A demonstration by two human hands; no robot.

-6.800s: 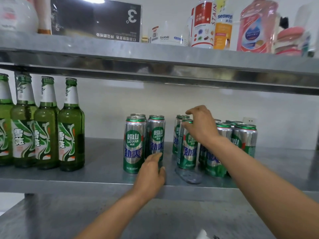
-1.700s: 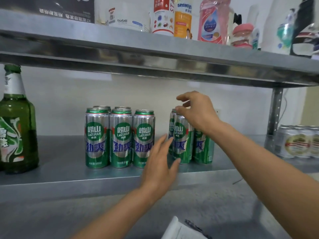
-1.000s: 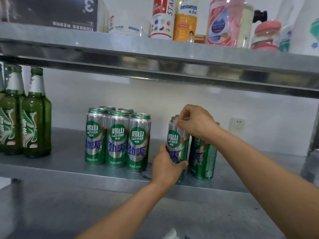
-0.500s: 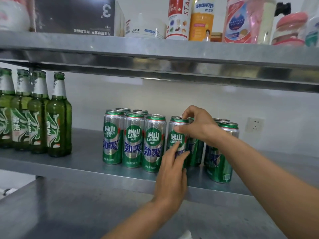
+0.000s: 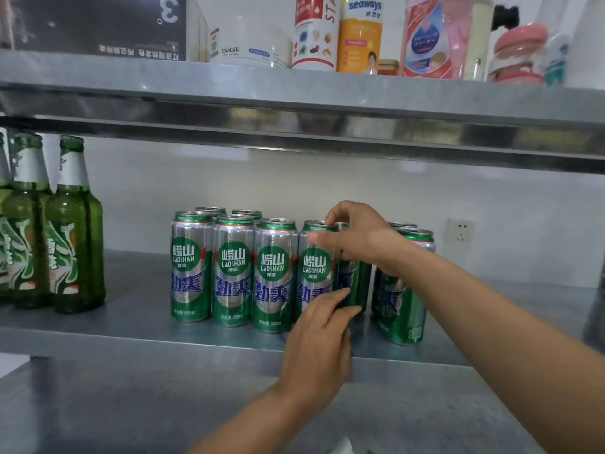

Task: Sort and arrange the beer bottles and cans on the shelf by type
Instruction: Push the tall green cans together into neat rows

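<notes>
Head camera view of a metal shelf point(image 5: 131, 335) holding beer. At the far left, green glass bottles point(image 5: 70, 224) stand upright in a tight group. Well apart from them, near the middle, green and silver cans point(image 5: 233, 273) form a straight front row with labels facing out, and at least two more can tops show just behind it.

The fourth can point(image 5: 312, 263) stands at the right end of this row, touching its neighbour. The right hand point(image 5: 357, 237) pinches its top rim between thumb and fingertips. The left hand point(image 5: 322, 342) lays nearly straight fingers against the can's lower side and grips nothing.

Just right of the row, a few loose cans point(image 5: 402, 290) of the same kind stand unevenly with labels turned away; one is partly hidden behind the right hand. An upper shelf point(image 5: 294, 93) carries household containers, and a wall socket point(image 5: 461, 232) sits on the back wall.

The sorting looks well past halfway: bottles are grouped, and four cans are lined up. What seems left is to settle the fourth can, then bring the loose cans into the block with labels forward. Anything beyond the picture's edges cannot be judged.
</notes>
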